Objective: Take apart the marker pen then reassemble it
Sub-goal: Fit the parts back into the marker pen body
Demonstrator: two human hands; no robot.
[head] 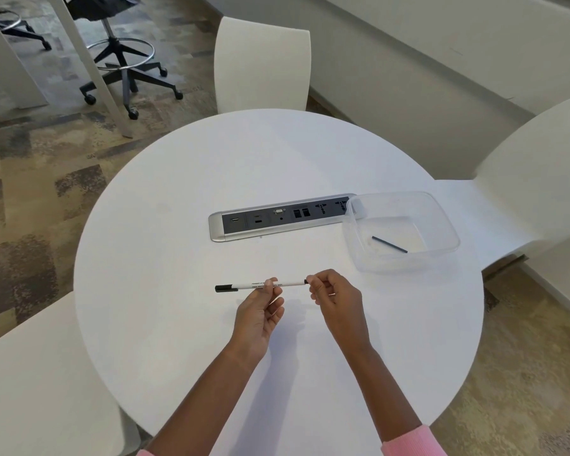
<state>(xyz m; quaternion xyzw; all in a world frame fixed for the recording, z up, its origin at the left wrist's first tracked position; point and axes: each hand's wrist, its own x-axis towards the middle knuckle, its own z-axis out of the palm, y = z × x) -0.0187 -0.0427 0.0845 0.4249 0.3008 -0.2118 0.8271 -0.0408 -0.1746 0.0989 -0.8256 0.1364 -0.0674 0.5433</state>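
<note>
The person holds a slim white marker pen (290,284) level, a little above the round white table (211,179), closer to its near edge than to its middle. The left hand (260,311) has its grip closed on the middle of the barrel, thumb and fingertips pinching it. The right hand (334,299) has its grip closed on the small black end plug (306,281) at the right tip of the pen. The black cap (226,287) sits on the opposite tip, pointing to the left edge. Near the right edge stands a clear plastic box (408,261), and inside it lies a thin dark rod (389,244), which I think is the ink core. A grey socket strip (277,218) is set in the table middle.

To my judgement the work is at the back end of the pen; I cannot say if the plug goes out or in. The next move asks for a firm hold on the barrel and a straight pull or push along it, because the plug is small and can slip away.
</note>
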